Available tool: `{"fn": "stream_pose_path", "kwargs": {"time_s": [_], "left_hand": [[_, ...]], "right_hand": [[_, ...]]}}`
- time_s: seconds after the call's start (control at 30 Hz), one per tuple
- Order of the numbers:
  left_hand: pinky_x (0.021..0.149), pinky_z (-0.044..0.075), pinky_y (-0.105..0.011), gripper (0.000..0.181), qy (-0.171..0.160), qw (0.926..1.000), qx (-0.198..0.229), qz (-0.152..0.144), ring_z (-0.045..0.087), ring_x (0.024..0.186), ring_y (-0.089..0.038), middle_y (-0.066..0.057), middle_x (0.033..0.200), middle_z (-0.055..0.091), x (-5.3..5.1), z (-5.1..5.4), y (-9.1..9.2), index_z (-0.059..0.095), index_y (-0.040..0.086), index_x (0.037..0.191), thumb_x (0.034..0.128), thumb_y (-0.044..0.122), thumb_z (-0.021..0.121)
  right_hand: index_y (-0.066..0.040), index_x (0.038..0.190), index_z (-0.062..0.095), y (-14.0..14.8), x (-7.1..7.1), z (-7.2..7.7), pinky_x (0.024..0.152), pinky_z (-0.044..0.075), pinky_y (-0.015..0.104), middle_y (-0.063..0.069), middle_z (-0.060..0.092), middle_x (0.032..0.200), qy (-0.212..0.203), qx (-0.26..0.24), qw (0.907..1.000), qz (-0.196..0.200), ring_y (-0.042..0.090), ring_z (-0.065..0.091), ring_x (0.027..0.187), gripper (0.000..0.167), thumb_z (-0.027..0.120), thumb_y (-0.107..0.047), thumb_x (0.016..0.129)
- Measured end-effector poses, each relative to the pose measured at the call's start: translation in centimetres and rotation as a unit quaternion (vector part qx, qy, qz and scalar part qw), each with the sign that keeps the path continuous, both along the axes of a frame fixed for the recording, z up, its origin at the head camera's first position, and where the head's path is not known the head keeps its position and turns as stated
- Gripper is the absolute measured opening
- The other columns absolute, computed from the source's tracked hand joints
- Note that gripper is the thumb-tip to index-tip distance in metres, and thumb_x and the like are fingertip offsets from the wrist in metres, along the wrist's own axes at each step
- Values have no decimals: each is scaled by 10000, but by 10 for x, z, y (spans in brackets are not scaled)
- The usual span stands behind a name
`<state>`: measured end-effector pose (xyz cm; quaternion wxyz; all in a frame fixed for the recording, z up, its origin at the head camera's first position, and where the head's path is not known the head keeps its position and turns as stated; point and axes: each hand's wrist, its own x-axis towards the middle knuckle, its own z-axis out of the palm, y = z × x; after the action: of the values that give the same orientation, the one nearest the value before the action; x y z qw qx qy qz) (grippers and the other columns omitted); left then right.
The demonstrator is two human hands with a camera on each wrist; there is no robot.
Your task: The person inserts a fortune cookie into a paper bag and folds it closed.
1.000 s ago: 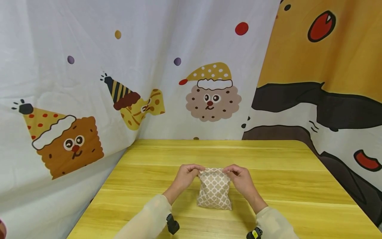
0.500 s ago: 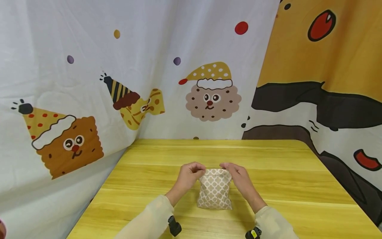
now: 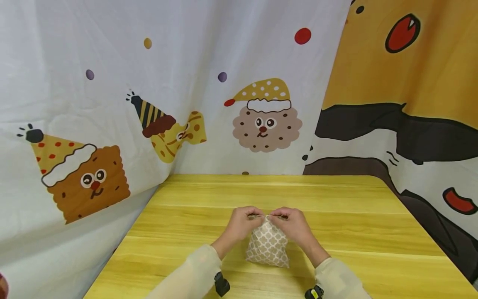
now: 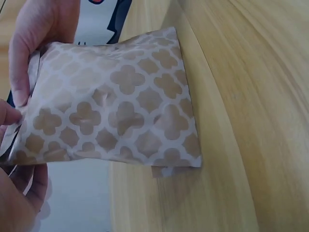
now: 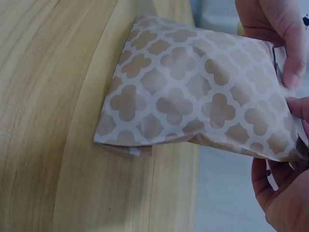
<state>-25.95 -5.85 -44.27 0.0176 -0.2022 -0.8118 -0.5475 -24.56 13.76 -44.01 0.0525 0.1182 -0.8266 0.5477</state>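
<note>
A beige paper bag with a white lattice pattern stands on the wooden table, its body puffed out. Its top edge is drawn together between two hands. My left hand pinches the left side of that edge with thumb and fingers. On the other side, my right hand pinches the edge close to the left fingertips. In the left wrist view the left hand shows at lower left, with the bag beside it. The right wrist view has the right hand at lower right. The bag's contents are hidden.
The yellow wood-grain table extends around the bag. Behind it hangs a white curtain with cartoon biscuits, and a yellow-and-black printed curtain hangs at the right.
Both hands have moved inward from the bag's top corners until their fingertips nearly meet. The top edge, flat and wide before, is now narrowed and peaked.
</note>
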Motion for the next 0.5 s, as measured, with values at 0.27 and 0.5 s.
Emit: {"fn": "stream_pose_path", "kwargs": {"time_s": [0.27,0.5], "left_hand": [[644,531,-249,42,281,9995,77,133,620,718,-76,75,834,701,0,-1,4,753,129,880,897,116,717],[688,535,-277,92,409,9982,-66,436,627,749,-82,90,818,689,0,-3,0,739,168,833,879,102,696]], "right_hand": [[-200,893,784,-5,1,-1,786,570,296,-65,699,888,525,167,9984,104,136,670,858,39,748,-204,905],[-192,894,775,-5,0,-1,754,554,274,-67,698,892,580,325,9978,-18,127,658,868,70,739,-134,908]]}}
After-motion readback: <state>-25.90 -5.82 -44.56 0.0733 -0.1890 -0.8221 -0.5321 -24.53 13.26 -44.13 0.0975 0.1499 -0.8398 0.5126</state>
